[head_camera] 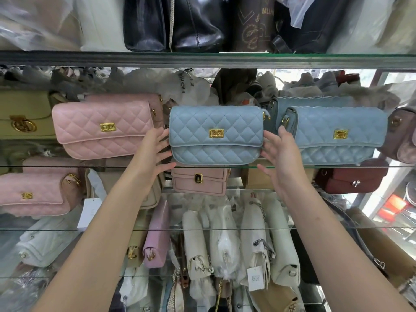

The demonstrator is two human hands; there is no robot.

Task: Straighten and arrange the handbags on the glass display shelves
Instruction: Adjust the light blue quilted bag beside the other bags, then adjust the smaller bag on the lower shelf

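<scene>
Handbag of pale blue quilted leather with a gold turn-lock clasp (216, 134), standing upright at the centre of the middle glass shelf (400, 167), flap facing outward. Left hand (155, 149) at the bag's left edge and right hand (279, 152) at its right edge, both with fingers straight and spread, palms turned inward toward the bag. The fingertips meet the side edges, but whether they press cannot be told. Just beside it on the left is a pink quilted handbag with a matching clasp (103, 129), tilted. To the right stands a second pale blue quilted handbag (337, 134). On the shelf beneath are a dusty-pink flap bag (200, 181) and a maroon flap bag (351, 179). Black leather bags (173, 21) occupy the shelf above.
</scene>
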